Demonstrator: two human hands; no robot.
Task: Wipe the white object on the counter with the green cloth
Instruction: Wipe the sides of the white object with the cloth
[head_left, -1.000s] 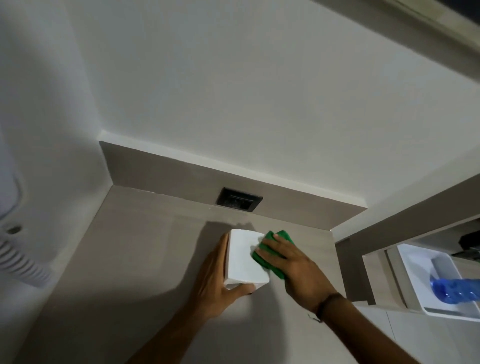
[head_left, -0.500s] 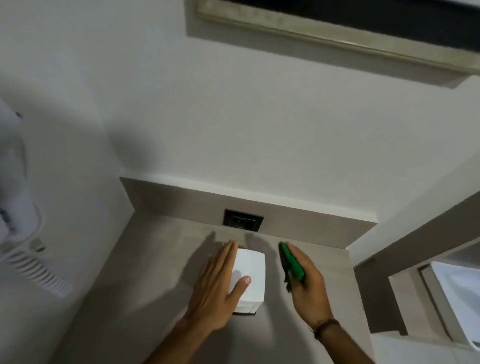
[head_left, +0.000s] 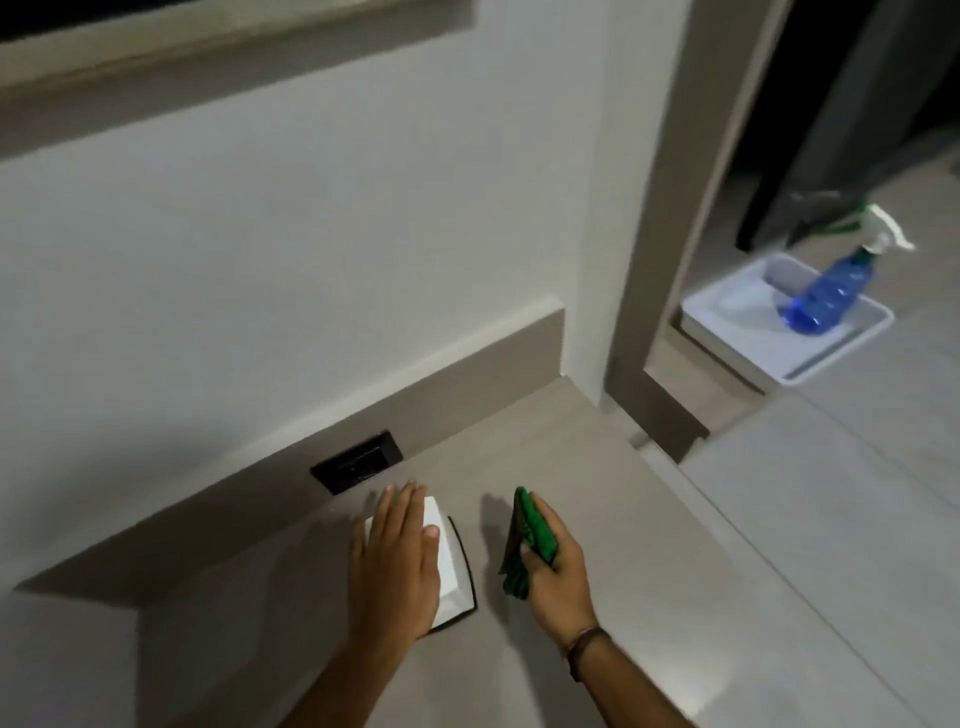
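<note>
The white object (head_left: 448, 569), a small box with a dark base edge, stands on the beige counter (head_left: 597, 519) near the back wall. My left hand (head_left: 395, 561) lies flat over its top and left side, fingers stretched out, thumb on the upper face. My right hand (head_left: 550, 571) hovers just right of the box, a short gap away, closed around the bunched green cloth (head_left: 524, 545). The cloth touches neither the box nor, as far as I can tell, the counter.
A black socket plate (head_left: 357, 462) sits in the low backsplash behind the box. To the right, past a wall post (head_left: 660, 260), a white tray (head_left: 727, 338) holds a blue spray bottle (head_left: 826, 296). A framed edge runs along the upper wall.
My right hand has lifted the green cloth off the box's face and drawn it to the right. My left hand has shifted from gripping the box's side to lying over its top. The view swung right.
</note>
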